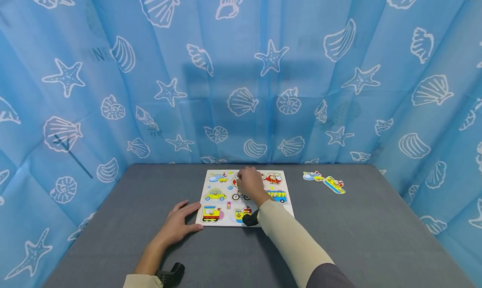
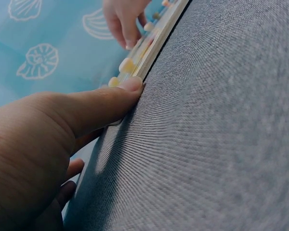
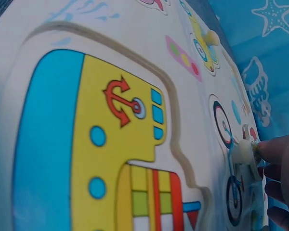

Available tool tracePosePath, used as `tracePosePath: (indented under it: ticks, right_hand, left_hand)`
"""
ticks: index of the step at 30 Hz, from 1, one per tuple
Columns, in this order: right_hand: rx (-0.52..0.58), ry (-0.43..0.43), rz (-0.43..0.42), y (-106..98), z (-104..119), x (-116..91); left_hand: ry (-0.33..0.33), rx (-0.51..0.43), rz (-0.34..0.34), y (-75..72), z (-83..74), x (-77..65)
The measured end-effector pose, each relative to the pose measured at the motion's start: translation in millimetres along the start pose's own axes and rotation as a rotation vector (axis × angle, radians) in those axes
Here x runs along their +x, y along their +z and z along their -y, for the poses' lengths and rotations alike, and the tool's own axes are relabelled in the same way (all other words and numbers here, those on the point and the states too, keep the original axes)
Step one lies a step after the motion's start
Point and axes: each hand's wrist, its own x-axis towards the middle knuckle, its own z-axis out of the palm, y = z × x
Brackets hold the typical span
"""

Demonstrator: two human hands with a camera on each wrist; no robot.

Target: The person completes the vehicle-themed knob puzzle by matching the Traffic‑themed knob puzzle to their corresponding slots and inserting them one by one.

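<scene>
A white knobbed vehicle puzzle board (image 1: 222,199) lies on the table. My left hand (image 1: 178,224) rests at its left edge, the thumb on the near corner and the other fingers reaching along the side. Over the top middle of the board, my right hand (image 1: 251,183) pinches a small puzzle piece, mostly hidden by the fingers. In the right wrist view its fingertips (image 3: 274,149) are just beyond the bicycle piece (image 3: 233,163) and its pale knob. Nearest that wrist is the knobless ship picture (image 3: 111,139) inside its recess.
To the board's right lie a loose airplane piece (image 1: 313,176) and a loose ship piece (image 1: 334,185), close together. Car (image 1: 215,194), train (image 1: 211,213), bus (image 1: 277,196) and helicopter (image 1: 273,178) show on the board. A blue shell-patterned curtain (image 1: 241,70) hangs behind the grey table (image 1: 357,238).
</scene>
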Motion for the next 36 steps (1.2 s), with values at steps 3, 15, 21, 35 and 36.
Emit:
tracePosePath:
  ticks: [3,15,21,35,36]
  right_hand:
    - [-0.009,0.007,0.005,2.3,0.4,-0.4]
    - [0.003,0.018,-0.024,5.0,0.7,2.2]
    - [0.002,0.010,-0.029,5.2,0.4,2.4]
    - [0.000,0.002,-0.036,6.3,0.0,0.5]
    - [0.001,0.001,-0.037,6.5,-0.6,0.4]
  left_hand:
    - [-0.001,0.001,0.001,1.1,0.1,0.4]
    - [-0.001,0.007,-0.002,0.0,0.2,1.5]
    - [0.009,0.008,-0.002,-0.2,0.1,1.5]
    - [0.001,-0.010,0.004,0.2,0.6,0.8]
    - [0.002,-0.009,0.003,0.2,0.7,0.7]
